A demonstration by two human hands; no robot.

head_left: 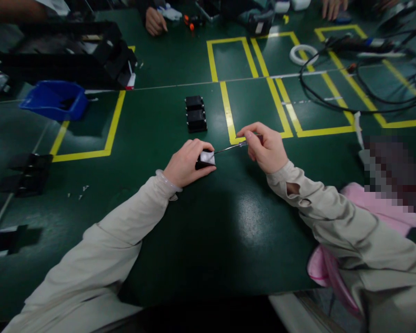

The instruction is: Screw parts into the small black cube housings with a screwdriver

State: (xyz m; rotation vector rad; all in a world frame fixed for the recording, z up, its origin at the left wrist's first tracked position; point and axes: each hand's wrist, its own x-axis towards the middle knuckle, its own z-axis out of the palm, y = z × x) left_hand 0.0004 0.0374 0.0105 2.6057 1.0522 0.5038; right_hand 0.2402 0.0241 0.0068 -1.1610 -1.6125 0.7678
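My left hand (189, 162) is closed around a small black part with a pale face (208, 157), holding it down on the green tabletop. In my right hand (265, 145) is a slim screwdriver (229, 148), gripped by its handle between thumb and fingers. The shaft points left, and its tip meets or nearly meets the pale face; exact contact is too small to make out. Just beyond my left hand lie black block-like parts (196, 114) set in a row, with small shiny spots along their sides. My left fingers hide much of the held part.
At left are a blue bin (57, 101), dark parts (27, 173) and several loose screws (80, 193). A large black rack (65, 60) stands behind. Black cables (360, 106) and a white tape roll (303, 55) lie at right, near pink cloth (377, 206). Other people's hands (155, 21) rest across the table.
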